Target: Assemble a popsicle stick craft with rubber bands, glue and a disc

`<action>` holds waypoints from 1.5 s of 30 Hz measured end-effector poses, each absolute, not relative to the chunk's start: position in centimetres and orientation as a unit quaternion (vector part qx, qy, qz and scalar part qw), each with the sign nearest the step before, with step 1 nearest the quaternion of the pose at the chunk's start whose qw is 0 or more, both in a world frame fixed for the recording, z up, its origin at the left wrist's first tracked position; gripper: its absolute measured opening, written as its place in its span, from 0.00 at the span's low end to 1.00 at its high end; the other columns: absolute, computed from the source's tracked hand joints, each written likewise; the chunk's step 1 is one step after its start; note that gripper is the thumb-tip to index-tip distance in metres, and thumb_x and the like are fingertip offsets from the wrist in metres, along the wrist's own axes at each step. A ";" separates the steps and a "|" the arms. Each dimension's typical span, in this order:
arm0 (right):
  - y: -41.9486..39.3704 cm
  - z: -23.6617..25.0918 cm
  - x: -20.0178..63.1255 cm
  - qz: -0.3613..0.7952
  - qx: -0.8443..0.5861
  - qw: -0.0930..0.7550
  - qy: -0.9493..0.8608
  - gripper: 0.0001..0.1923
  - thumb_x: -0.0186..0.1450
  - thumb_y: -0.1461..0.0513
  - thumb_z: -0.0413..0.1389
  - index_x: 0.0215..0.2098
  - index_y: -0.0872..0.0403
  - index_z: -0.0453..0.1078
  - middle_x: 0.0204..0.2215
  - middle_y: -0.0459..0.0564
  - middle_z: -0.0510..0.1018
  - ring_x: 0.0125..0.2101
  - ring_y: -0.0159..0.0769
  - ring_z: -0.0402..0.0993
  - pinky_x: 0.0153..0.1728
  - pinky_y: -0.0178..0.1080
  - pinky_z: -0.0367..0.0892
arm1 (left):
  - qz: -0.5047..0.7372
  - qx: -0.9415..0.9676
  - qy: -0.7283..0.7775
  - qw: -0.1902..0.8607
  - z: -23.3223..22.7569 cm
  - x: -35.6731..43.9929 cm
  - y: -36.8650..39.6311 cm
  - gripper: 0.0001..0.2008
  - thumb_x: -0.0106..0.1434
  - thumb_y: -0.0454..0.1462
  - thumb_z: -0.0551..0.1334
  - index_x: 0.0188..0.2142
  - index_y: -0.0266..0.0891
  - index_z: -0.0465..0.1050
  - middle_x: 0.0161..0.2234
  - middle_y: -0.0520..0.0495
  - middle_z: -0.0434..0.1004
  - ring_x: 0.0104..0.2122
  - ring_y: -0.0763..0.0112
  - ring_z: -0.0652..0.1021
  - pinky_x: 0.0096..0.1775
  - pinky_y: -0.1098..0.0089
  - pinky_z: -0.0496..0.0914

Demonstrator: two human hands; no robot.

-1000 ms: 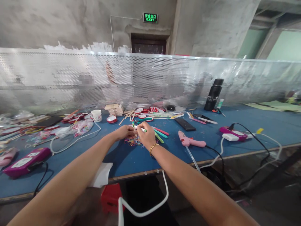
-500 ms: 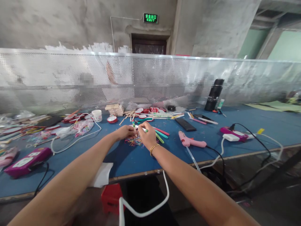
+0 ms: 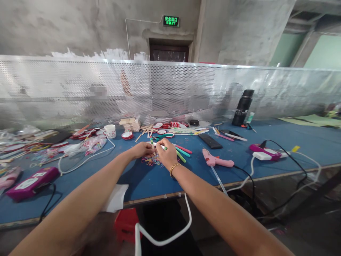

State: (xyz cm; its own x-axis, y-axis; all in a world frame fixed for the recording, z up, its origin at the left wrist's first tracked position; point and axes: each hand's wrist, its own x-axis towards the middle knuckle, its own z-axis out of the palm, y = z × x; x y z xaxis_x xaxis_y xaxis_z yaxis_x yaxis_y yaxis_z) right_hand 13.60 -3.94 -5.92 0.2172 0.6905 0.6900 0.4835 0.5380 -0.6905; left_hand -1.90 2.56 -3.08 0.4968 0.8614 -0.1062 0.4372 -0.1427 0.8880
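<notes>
Both arms reach far out over a blue table [image 3: 149,179]. My left hand [image 3: 142,149] and my right hand [image 3: 166,154] meet fingertip to fingertip above a small heap of coloured rubber bands [image 3: 151,161]. My right hand grips a white marker with a green tip [image 3: 161,146]; a gold bracelet [image 3: 173,167] circles that wrist. The left fingers are pinched together at the marker's other end; what they pinch is too small to tell. Loose pink and green markers [image 3: 182,151] lie just right of the hands.
A pink glue gun [image 3: 215,160] with a black cord lies to the right, a black remote [image 3: 210,140] and black flask [image 3: 242,106] behind it. Magenta boxes [image 3: 29,182] sit left, a power strip [image 3: 265,153] right. A perforated metal screen [image 3: 80,89] backs the table.
</notes>
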 end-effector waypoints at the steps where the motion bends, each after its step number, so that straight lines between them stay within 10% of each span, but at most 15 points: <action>1: -3.9 -5.9 13.6 0.080 -0.476 0.623 -0.616 0.07 0.63 0.59 0.51 0.28 0.50 0.67 0.27 0.43 0.77 0.31 0.35 0.72 0.36 0.35 0.62 | 0.223 0.723 0.450 0.474 -3.1 -1.9 2.5 0.23 0.40 0.50 0.74 0.26 0.36 0.74 0.25 0.50 0.77 0.26 0.72 0.75 0.34 0.71 0.70; 45: -3.8 -6.1 13.6 0.088 -0.457 0.624 -0.628 0.08 0.63 0.59 0.51 0.28 0.51 0.67 0.26 0.43 0.76 0.31 0.35 0.72 0.36 0.35 0.63 | 0.220 0.728 0.442 0.476 -2.9 -1.9 2.4 0.24 0.40 0.52 0.74 0.27 0.35 0.75 0.26 0.50 0.78 0.28 0.71 0.76 0.35 0.69 0.71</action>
